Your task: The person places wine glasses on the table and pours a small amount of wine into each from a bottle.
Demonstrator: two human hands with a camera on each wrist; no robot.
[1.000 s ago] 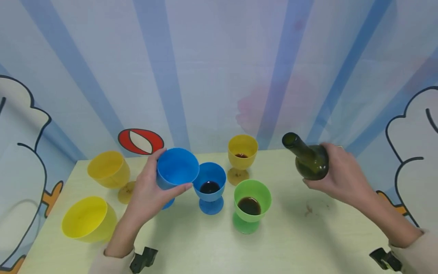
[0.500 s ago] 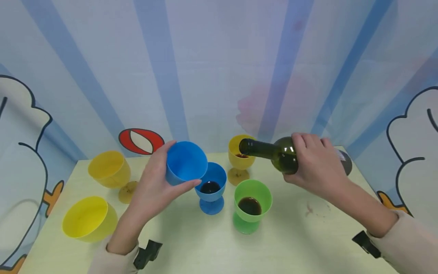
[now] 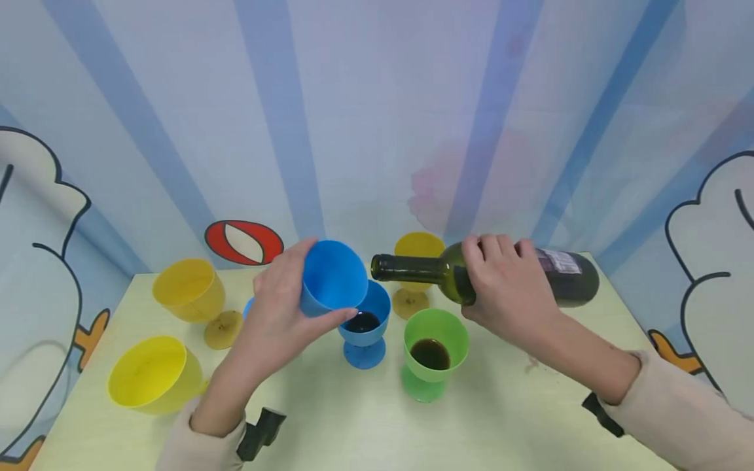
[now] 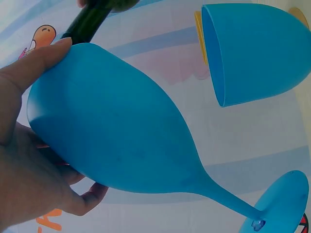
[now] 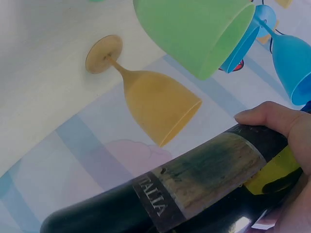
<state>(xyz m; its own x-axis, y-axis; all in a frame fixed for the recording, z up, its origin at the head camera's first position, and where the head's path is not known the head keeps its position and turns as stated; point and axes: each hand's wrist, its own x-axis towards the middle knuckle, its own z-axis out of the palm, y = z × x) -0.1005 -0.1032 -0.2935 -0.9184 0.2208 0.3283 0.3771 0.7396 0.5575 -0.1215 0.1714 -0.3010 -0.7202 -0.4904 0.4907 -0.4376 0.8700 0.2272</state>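
Observation:
My left hand [image 3: 277, 324] grips a blue goblet [image 3: 333, 275] round its bowl, lifted and tilted toward the right; no liquid shows in it. In the left wrist view its stem and foot hang free of the table. My right hand [image 3: 509, 281] holds a dark green wine bottle [image 3: 453, 268] round its body, nearly level. The bottle's mouth points left, close to the blue goblet's rim in the head view. Below stand a second blue goblet [image 3: 364, 353] and a green goblet [image 3: 436, 327], both with dark liquid. Behind the bottle neck, a yellow goblet [image 3: 419, 243] is partly hidden.
Two more yellow goblets, one at the back left [image 3: 187, 291] and one at the front left [image 3: 154, 376], stand on the pale table [image 3: 353, 425]. A striped backdrop [image 3: 377, 131] rises behind the table's far edge.
The bottle has swung left and tipped from raised neck to nearly level, its mouth nearing the held goblet. My left hand has moved the blue goblet up and right, tilting it more.

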